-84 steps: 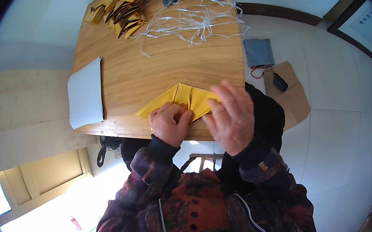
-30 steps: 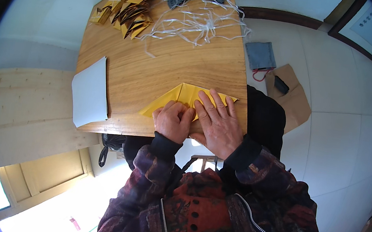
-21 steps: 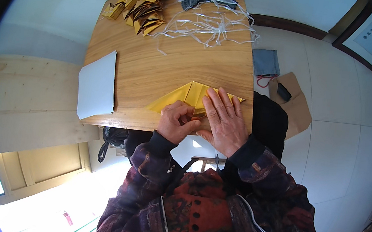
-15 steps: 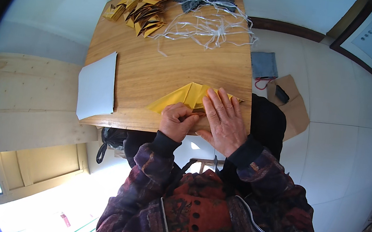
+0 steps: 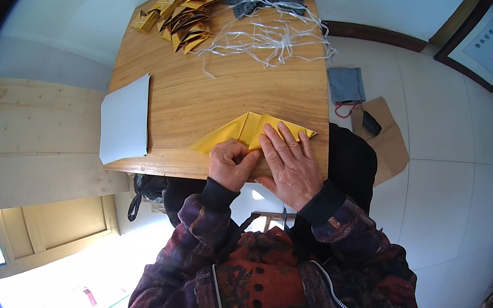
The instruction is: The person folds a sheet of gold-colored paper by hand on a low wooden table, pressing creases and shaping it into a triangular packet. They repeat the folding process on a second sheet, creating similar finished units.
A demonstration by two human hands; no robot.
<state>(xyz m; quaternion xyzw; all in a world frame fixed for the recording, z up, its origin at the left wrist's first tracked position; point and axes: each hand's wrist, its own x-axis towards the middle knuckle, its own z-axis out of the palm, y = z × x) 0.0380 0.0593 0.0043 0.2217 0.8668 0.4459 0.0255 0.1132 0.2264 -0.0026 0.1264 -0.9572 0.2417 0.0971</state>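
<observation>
A sheet of shiny gold paper (image 5: 250,126), folded into a wide, low shape with pointed ends, lies near the front edge of the wooden table (image 5: 185,96). My left hand (image 5: 231,163) is closed at its lower edge, thumb and fingers pinching the paper there. Flat across the right half rests my right hand (image 5: 292,167), its fingers stretched out and pressing the paper down. My palms hide part of the lower edge.
Folded gold paper pieces (image 5: 181,11) are heaped at the table's far left, beside white plastic strips (image 5: 280,43) and a dark grey knitted cloth (image 5: 266,1). A stack of white sheets (image 5: 126,119) lies at the left edge. Brown paper (image 5: 388,141) is on the floor to the right.
My right hand has shifted slightly left and down across the paper, so more of its right end shows. My left hand keeps its pinch. The whole view has moved a little.
</observation>
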